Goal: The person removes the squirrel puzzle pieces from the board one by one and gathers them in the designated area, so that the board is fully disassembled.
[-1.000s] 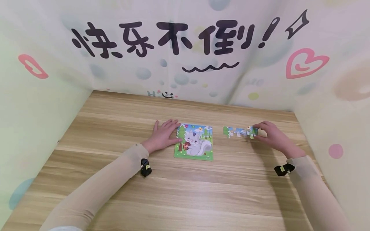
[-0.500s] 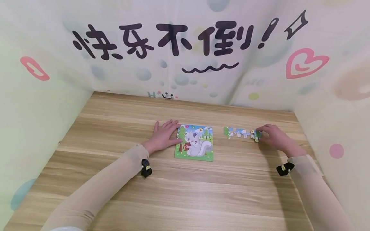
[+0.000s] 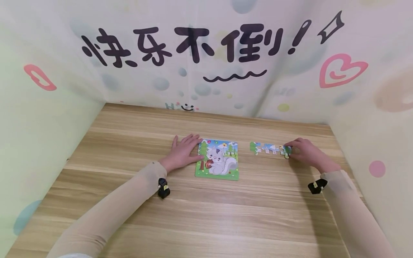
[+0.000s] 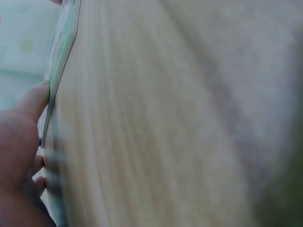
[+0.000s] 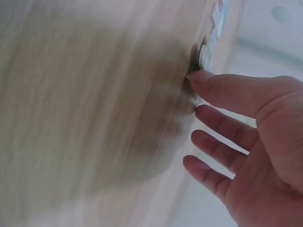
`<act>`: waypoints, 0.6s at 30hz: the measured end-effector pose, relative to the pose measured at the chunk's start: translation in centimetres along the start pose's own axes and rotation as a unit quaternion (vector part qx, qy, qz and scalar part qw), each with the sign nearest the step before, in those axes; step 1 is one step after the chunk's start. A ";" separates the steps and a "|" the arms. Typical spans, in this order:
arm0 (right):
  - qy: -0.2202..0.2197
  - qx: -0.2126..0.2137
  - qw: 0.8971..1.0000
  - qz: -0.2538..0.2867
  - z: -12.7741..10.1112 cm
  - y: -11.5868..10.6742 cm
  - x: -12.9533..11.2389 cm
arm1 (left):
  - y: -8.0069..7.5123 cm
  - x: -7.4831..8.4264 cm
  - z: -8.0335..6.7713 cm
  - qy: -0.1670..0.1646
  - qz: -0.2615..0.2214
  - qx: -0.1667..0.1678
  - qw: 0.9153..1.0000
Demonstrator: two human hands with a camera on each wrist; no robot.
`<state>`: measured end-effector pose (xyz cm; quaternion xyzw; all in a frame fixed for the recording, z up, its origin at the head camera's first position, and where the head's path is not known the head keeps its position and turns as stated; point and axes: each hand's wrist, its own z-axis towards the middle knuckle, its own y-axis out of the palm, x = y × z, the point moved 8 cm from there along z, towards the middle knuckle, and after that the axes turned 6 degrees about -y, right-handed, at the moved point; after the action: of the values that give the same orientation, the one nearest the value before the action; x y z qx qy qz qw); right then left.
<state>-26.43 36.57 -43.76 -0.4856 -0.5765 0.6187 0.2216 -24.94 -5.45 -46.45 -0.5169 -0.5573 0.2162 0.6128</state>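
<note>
A square squirrel picture board lies flat on the wooden table. My left hand rests on its left edge with fingers spread. In the left wrist view, the thumb lies on the board's edge. To the right of the board, jigsaw pieces form a short row: a green tree piece, a blue-and-white piece and a green-and-blue piece at the right end. My right hand pinches that end piece between thumb and forefinger. The right wrist view shows the other fingers loosely bent, the forefinger mostly hidden.
A printed cloth wall with large black characters rises behind the table, and cloth continues along both sides. Each wrist carries a small black camera, one at the left cuff and one at the right.
My right hand has drawn the end piece slightly rightward and nearer the front, off the middle piece it had overlapped. It now sits beside that piece. My left hand stays put.
</note>
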 end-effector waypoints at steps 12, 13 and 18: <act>0.008 -0.013 1.000 0.020 -0.2 -0.2 -0.3 | 0.3 -0.3 0.4 -0.005 0.007 0.002 1.000; 0.010 -0.013 1.000 0.022 -0.2 -0.1 -0.2 | 0.3 -0.3 0.4 -0.005 0.007 0.001 1.000; 0.013 -0.011 0.999 0.029 -0.2 -0.1 -0.2 | 0.3 -0.4 0.4 -0.006 0.007 0.000 1.000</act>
<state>-26.20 36.58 -43.55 -0.5128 -0.5661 0.6119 0.2052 -25.31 -5.48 -46.95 -0.5192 -0.5574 0.2238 0.6080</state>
